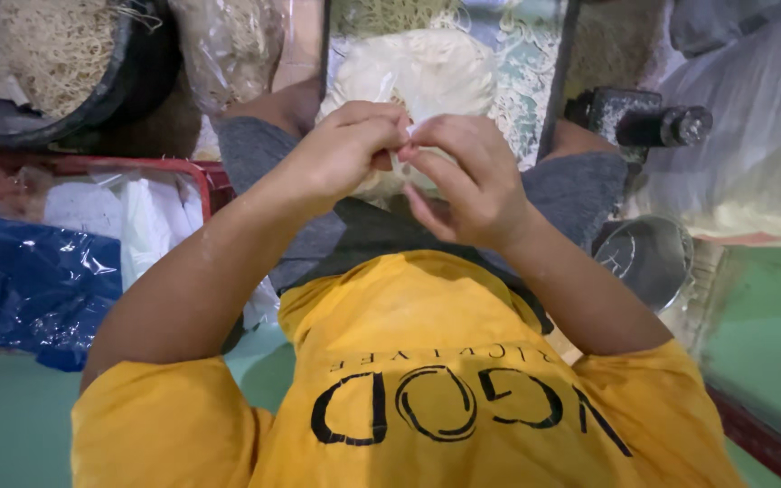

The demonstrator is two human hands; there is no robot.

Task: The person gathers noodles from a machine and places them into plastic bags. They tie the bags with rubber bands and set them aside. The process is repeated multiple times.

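A clear plastic bag of pale noodles (pixel 427 77) rests between my knees, above my lap. My left hand (pixel 345 149) and my right hand (pixel 467 176) meet over its near end, fingertips pinched together on the bag's gathered neck (pixel 401 145). Both hands are closed on that twist of plastic. The neck itself is mostly hidden by my fingers. Below the hands are my grey shorts and yellow shirt.
A dark round basin of loose noodles (pixel 56 54) sits at the top left. A red-rimmed crate (pixel 137 167) holds blue and white plastic bags on the left. A metal pot (pixel 648 258) and a black device (pixel 635 117) stand on the right, beside large white sacks (pixel 761 136).
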